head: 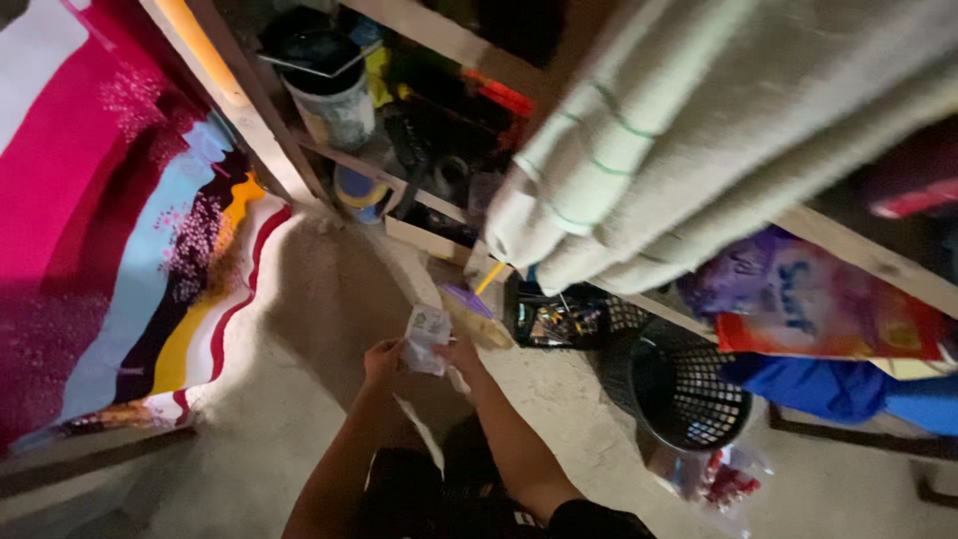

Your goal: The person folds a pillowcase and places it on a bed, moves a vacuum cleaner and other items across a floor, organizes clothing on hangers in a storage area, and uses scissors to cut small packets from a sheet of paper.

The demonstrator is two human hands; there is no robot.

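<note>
Small white packet pinched between both hands, left of the black mesh basket.
Left hand and right hand each grip it; paint bucket shelved above-left; black crate of small items adjoins the basket, contents unclear.

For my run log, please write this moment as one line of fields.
left hand: holds white packet | right hand: also on packet | nearby: black mesh basket, wooden shelf | floor: bare concrete
</note>
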